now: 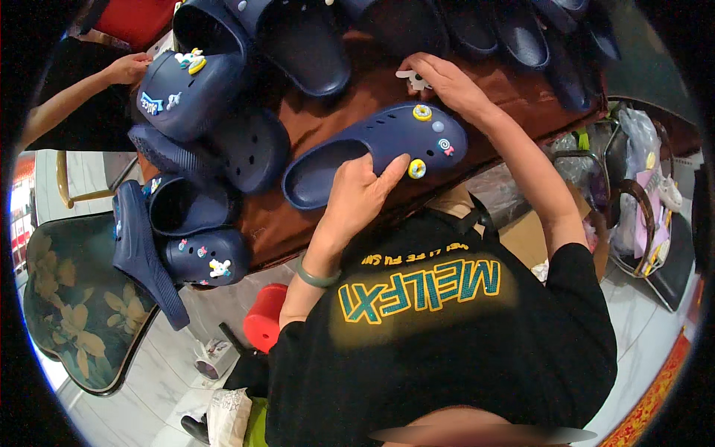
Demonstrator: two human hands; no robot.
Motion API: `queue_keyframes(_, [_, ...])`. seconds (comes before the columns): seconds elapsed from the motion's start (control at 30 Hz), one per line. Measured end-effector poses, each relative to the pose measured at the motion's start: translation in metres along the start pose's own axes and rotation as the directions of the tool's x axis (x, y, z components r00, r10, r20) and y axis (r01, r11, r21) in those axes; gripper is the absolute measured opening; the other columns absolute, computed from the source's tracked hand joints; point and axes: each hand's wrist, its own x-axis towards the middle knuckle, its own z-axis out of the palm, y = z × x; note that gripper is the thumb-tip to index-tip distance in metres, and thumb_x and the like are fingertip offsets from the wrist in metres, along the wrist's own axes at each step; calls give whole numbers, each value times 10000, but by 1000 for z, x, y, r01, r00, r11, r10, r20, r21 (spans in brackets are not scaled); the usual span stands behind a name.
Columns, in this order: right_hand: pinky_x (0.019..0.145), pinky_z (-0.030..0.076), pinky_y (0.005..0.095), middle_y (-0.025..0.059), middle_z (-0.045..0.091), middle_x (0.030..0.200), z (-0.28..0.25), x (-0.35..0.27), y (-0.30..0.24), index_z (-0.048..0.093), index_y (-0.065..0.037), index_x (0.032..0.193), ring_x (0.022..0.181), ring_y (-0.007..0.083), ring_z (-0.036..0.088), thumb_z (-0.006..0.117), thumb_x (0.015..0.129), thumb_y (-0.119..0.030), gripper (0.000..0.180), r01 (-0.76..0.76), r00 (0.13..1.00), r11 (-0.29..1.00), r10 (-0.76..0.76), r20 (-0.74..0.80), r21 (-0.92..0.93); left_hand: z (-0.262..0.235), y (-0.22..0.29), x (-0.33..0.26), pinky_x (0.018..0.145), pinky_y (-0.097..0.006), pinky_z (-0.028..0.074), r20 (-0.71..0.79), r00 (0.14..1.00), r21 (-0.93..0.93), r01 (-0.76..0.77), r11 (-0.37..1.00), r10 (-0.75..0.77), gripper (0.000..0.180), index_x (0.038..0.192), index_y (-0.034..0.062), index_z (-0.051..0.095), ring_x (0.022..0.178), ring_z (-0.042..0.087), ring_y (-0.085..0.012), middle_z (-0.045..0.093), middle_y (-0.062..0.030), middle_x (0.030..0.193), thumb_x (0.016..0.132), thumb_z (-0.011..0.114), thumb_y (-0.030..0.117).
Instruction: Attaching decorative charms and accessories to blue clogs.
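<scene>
The brown bench (521,97) is crowded with navy clogs, a row along its far edge and decorated ones (190,89) piled at its left end. Your clog (372,149) lies near the front edge, left hand (361,194) clamped on its side. It wears four charms (422,112) already, many holes bare, so I'd call it partway. Your right hand (447,82), fingers closing on a white charm (413,78), works just beyond its toe.

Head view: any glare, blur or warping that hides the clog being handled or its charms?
Head view: strong fisheye bending and a black vignette at the rim; the navy clog, left hand and right hand sit mid-frame, sharp and evenly lit; charms readable; bright window glare only at far left.
</scene>
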Motion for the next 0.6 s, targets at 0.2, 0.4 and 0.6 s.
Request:
queue_keyframes(0.2, [924,422,315,101,571,1079,-12,-17,-10,578,-51,1149,1029,225,552,567,921,-285,327,256,905,929,-134,403,-266,2,5,0,616,-422,469,-16,1000,-54,-26,998,25,474,813,-92,612,700,619,-428,597,-288,716,901,627,373])
queue_keyframes(0.4, [884,443,368,136,551,1080,-13,-13,-11,560,-39,1134,1026,296,555,598,914,-338,374,434,842,819,-219,493,-376,4,3,0,622,-416,475,-30,998,-27,-54,998,53,456,832,-86,621,712,631,-418,611,-278,726,903,629,364])
queue_keyframes(0.6, [790,466,435,173,555,995,-9,-13,-10,551,-17,1039,924,381,581,524,954,-285,282,491,848,738,-284,447,-463,1,3,-1,730,-280,476,40,999,11,18,1000,-18,290,1050,-21,646,802,579,-111,672,-39,902,940,615,246])
